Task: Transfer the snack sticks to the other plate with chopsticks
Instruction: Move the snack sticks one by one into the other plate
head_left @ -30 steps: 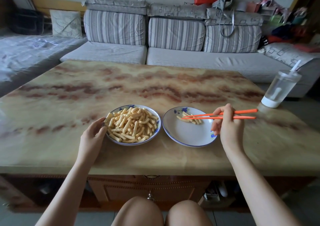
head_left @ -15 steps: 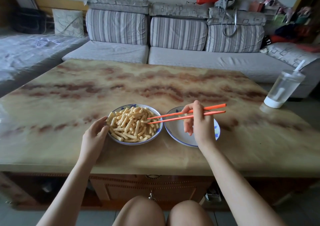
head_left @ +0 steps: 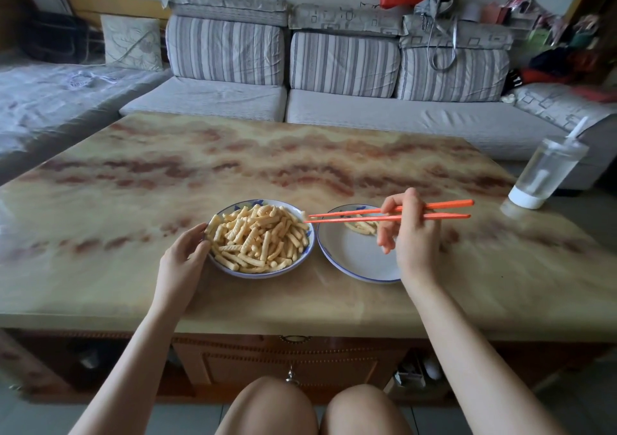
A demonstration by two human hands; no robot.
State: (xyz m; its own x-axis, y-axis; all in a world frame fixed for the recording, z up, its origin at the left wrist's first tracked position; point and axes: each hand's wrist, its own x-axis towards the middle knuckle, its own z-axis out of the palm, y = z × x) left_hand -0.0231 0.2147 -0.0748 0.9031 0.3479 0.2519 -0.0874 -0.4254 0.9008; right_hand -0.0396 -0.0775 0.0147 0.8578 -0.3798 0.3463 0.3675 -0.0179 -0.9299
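Right grip (head_left: pixel 414 237) pinches orange chopsticks (head_left: pixel 447 216), tips at the heaped left blue-rimmed plate (head_left: pixel 267 274) of snack sticks (head_left: pixel 257 237); right plate (head_left: pixel 354 257) holds few.

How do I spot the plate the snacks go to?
Find the marbled table before the striped sofa. Two blue-rimmed plates sit near its front edge. Pick the right plate, nearly bare with few sticks, while the left plate is heaped.
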